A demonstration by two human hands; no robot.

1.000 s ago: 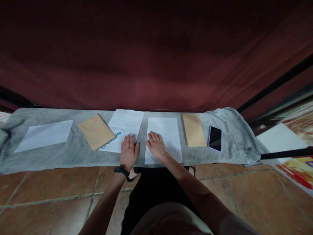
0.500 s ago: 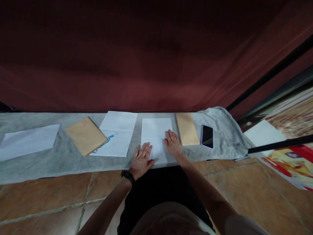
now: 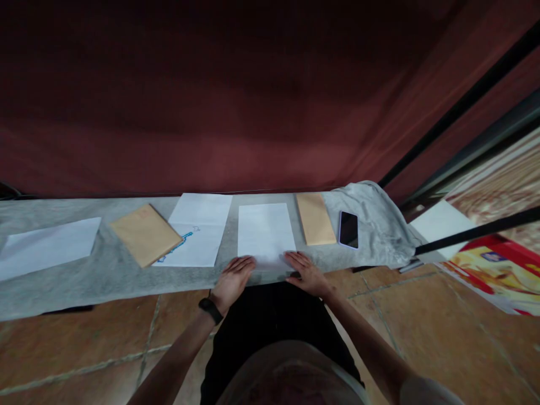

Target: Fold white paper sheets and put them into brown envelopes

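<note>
A blank white sheet (image 3: pixel 264 232) lies on a grey cloth (image 3: pixel 84 275) spread over the floor. My left hand (image 3: pixel 232 278) rests at the sheet's near left corner, fingers stretched out and pointing right. My right hand (image 3: pixel 307 272) rests at the near right corner, fingers stretched out and pointing left. Both hands touch the sheet's near edge, which looks slightly lifted. A black band sits on my left wrist.
Left of the sheet lie a white sheet with a blue drawing (image 3: pixel 195 235), a brown envelope (image 3: pixel 145 233) and another white sheet (image 3: pixel 46 245). To the right lie a narrow brown envelope (image 3: pixel 314 218) and a dark phone (image 3: pixel 349 229). A dark red curtain hangs behind.
Both hands slid back toward me from the middle of the white sheet to its near edge, one at each corner. The camera view shifted slightly left.
</note>
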